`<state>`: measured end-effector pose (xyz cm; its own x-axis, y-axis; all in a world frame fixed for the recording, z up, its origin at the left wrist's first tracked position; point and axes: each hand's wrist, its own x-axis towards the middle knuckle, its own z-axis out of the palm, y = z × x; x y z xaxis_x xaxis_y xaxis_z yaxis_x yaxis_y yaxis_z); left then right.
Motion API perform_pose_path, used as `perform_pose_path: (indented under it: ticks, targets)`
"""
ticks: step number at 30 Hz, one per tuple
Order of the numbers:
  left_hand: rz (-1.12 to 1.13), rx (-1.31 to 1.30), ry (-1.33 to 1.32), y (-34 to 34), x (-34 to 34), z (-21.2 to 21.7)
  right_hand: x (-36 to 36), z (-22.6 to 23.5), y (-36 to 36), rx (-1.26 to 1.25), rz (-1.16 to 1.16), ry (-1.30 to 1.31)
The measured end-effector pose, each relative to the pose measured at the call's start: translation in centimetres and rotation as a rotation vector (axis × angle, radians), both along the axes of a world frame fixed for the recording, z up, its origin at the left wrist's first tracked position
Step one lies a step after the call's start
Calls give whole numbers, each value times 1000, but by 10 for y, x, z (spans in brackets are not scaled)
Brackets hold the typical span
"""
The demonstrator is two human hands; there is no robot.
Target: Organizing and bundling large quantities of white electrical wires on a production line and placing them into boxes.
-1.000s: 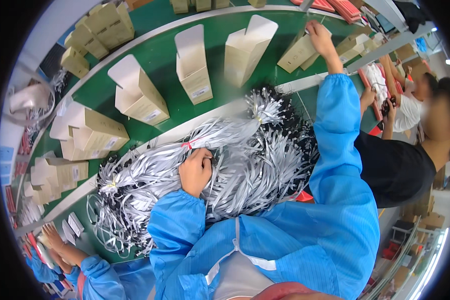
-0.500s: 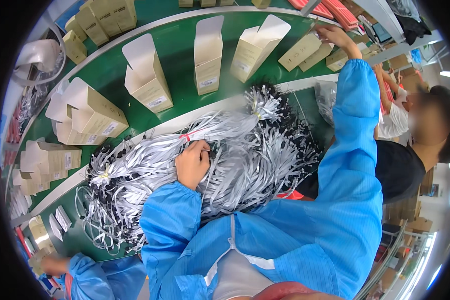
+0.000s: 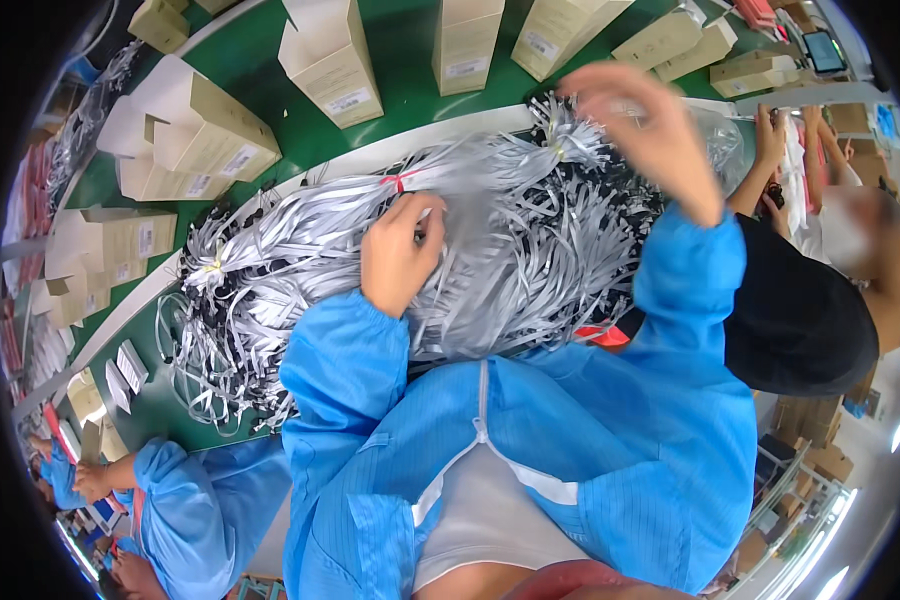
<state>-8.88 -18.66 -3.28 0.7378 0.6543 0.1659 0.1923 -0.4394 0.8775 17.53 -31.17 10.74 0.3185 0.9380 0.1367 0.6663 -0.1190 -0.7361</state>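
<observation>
A large heap of silver-grey flat straps with black ends lies in front of me. Along its far side runs a bundle tied with a red tie. My left hand rests at the middle of the heap, fingers curled in; a dark spot shows between thumb and fingers, too small to make out. Over the heap's far right end is my right hand, smeared by motion, so its grip does not show. Beyond the straps stand open cream cartons on the green belt.
Several more cartons line the belt at the left. Small white cards lie left of the straps. A clear plastic bag sits at the right. Co-workers are close on both sides: a blue sleeve and black clothing.
My right hand has come back from the cartons at the far right to above the straps. My left hand stays at the heap, fingers still curled. The whole view has shifted toward me.
</observation>
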Motion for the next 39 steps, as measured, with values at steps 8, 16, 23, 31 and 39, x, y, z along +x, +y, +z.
perform_pose_path:
  ticks: [8,16,23,31,39]
  targets:
    - [-233,-73,-404,-7,0,160,-129,-43,38,117,651,670]
    - [243,-370,-838,57,-59,152,-102,12,2,44,208,437]
    - [-208,-166,948,17,-79,123,-64,39,17,601,181,-11]
    - [-454,-13,-568,-8,52,100,-109,61,7,449,66,323]
    - [-776,-517,-245,26,45,145,-38,83,-57,751,-289,60]
